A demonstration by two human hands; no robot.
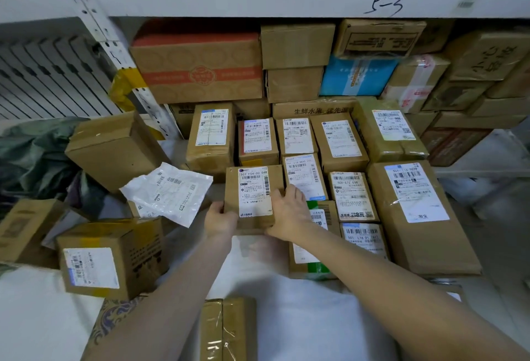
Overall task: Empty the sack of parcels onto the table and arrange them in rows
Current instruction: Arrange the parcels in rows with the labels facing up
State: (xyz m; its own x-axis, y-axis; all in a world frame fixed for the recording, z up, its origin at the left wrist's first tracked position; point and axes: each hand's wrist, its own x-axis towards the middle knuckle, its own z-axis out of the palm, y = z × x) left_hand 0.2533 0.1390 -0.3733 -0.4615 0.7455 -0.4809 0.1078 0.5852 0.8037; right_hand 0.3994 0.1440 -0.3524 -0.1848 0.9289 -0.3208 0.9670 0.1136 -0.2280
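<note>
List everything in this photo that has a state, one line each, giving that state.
Parcel, label up, held at both sides.
Left hand, grips the parcel's left edge.
Right hand, grips its right edge.
Rows, labels up, packed side by side.
Mailer, crumpled, label up, unsorted.
Sack, crumpled, slumped at left.
Tilted box, leaning, not in a row.

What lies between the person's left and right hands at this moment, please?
A brown cardboard parcel with a white shipping label lies between the left hand and the right hand; both grip its edges, as the head view shows.
</note>
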